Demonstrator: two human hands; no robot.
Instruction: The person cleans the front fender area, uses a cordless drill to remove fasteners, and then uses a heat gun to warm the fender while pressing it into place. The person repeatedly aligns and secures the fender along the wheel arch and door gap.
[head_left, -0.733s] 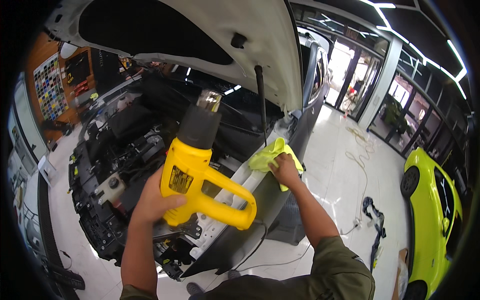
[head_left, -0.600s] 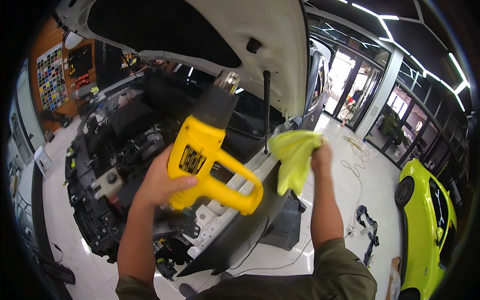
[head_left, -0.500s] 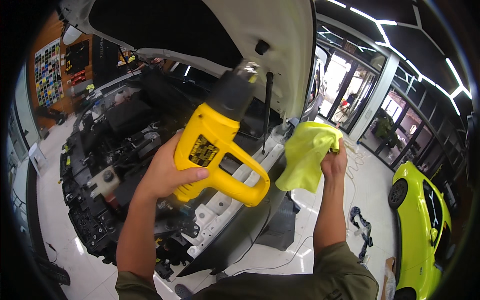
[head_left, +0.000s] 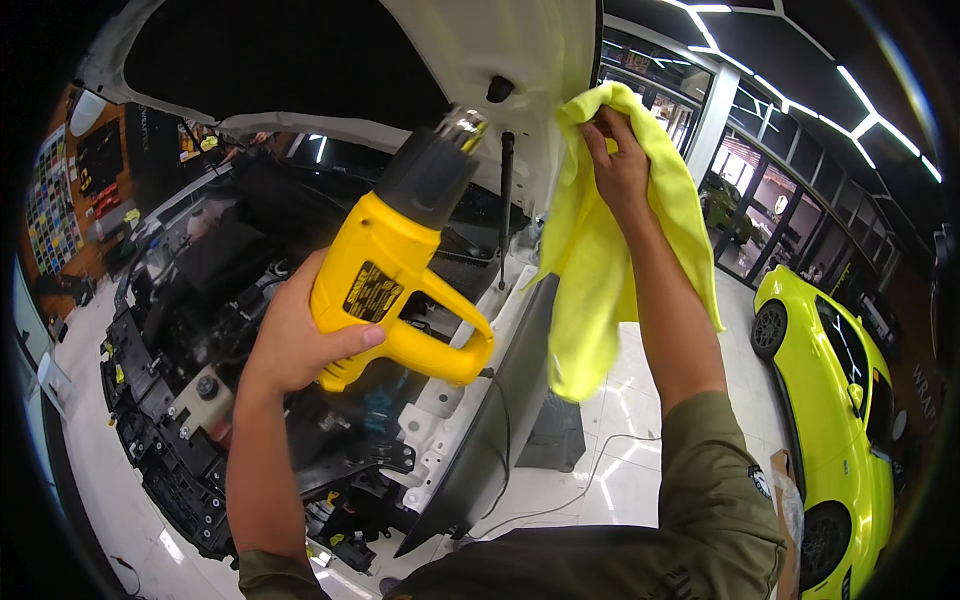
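a raised hood (head_left: pixel 285 65) spans the top of the view over an open engine bay (head_left: pixel 225 290), with a green car (head_left: pixel 820 410) parked well apart on the right. a dark fender (head_left: pixel 470 470) edges the bay, slanting from lower centre up toward the hood strut (head_left: pixel 506 200).

to the right of the fender's upper end, as seen from the head, hangs a yellow-green cloth (head_left: pixel 588 270), its long axis close to upright, its folds falling on both sides of the right forearm. whether it touches the fender cannot be told.

left of the cloth, apart from it and in front of the bay, is a yellow heat gun (head_left: pixel 372 245). its long axis tilts from lower left to upper right, nozzle toward the strut and hood, loop handle on the side facing the cloth.

the left hand (head_left: pixel 292 340) has its grip closed around the heat gun's body, thumb across the near face; no fingers pass through the loop. the right hand (head_left: pixel 622 165), higher and the nearer to the cloth, keeps a narrow grip, pinching the fabric near its top edge.
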